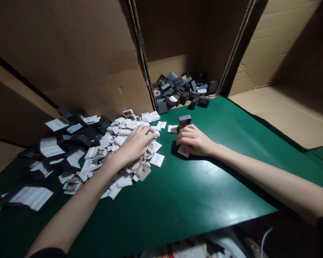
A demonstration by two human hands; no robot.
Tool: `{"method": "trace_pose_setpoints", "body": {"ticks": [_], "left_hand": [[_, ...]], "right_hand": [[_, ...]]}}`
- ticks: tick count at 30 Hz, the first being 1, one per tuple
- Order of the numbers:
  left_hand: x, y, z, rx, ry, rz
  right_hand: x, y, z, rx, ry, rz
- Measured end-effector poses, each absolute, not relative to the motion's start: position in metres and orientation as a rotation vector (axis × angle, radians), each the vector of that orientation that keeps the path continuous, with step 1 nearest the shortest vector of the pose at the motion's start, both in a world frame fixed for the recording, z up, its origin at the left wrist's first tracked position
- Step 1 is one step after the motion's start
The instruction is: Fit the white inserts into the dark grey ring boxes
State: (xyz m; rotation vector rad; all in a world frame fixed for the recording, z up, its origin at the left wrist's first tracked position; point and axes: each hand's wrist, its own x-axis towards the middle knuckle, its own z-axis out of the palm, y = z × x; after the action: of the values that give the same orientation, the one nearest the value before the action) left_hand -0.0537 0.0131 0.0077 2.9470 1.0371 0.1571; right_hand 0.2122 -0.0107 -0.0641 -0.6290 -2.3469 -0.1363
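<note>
My left hand (136, 143) reaches into a heap of small white cards (115, 143) on the green table (177, 200), fingers stretched over the cards and touching them. My right hand (194, 140) rests on the table just right of the heap, fingers curled over a white card (183, 151) that pokes out underneath. A small dark grey box (184, 121) stands directly beyond its fingertips, with another white card (172, 128) beside it.
Dark boxes and white-lined lids (61, 143) lie piled at the left. A cardboard box on its side (183, 46) at the back holds several grey boxes (183, 91). Cardboard sheets (282, 111) cover the right; the table's front edge is near me.
</note>
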Motion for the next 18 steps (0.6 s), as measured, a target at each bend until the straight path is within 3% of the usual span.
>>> {"method": "trace_pose_setpoints", "body": {"ticks": [3, 7, 10, 15, 18], "left_hand": [[-0.054, 0.014, 0.006, 2.915, 1.030, 0.132], [-0.046, 0.010, 0.015, 2.817, 1.073, 0.553], [-0.034, -0.002, 0.021, 2.638, 0.951, 0.906], [-0.018, -0.021, 0.013, 2.530, 0.656, 0.980], [-0.010, -0.026, -0.003, 2.502, 0.664, 1.067]], "right_hand": [[0.212, -0.011, -0.064, -0.631, -2.343, -0.113], [0.208, -0.015, -0.059, -0.687, -2.200, 0.078], [0.201, -0.022, -0.051, -0.806, -1.883, 0.458], [0.191, -0.032, -0.043, -0.711, -1.430, 1.302], [0.189, -0.035, -0.040, -0.665, -1.388, 1.511]]}}
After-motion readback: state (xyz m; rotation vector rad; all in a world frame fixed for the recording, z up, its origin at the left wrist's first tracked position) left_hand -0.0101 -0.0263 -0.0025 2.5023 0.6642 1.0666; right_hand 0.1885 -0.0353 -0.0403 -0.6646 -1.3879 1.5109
